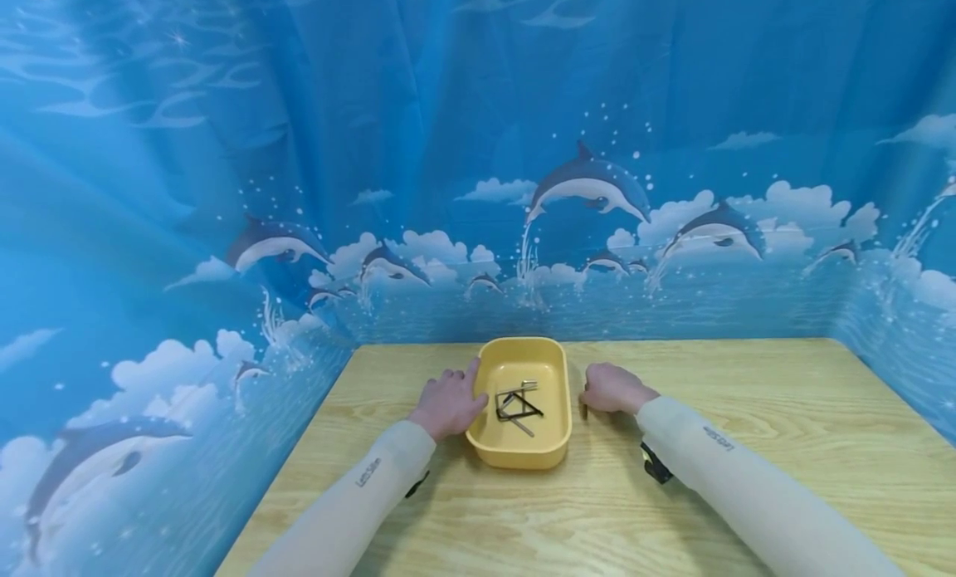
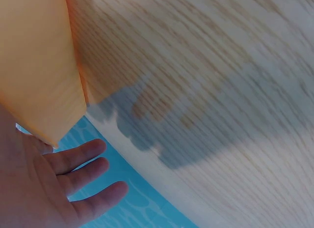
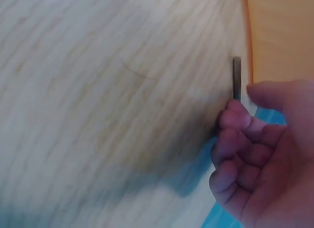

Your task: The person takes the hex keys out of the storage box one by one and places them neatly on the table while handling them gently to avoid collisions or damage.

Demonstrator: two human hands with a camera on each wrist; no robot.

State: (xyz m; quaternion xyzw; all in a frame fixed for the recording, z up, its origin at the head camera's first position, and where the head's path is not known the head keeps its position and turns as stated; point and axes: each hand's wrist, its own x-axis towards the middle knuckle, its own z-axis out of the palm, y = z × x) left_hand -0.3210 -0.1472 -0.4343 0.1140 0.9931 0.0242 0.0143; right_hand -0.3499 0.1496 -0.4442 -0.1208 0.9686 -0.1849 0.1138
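A yellow plastic tub (image 1: 556,454) stands on the table with several hex keys (image 1: 515,405), dark and silver, lying in a loose pile inside. My left hand (image 1: 451,401) holds the tub's left rim, thumb over the edge. In the left wrist view its other fingers (image 2: 95,201) stretch loosely outside the wall. Right of the tub, just above the table, my right hand (image 1: 614,388) has its fingers curled around a straight dark hex key (image 3: 237,76). One end of that key sticks out past the index finger; the rest is hidden in the hand.
The light wood-grain table (image 1: 709,444) extends on both sides of the tub. A blue curtain (image 1: 448,145) printed with dolphins hangs along the table's back and sides.
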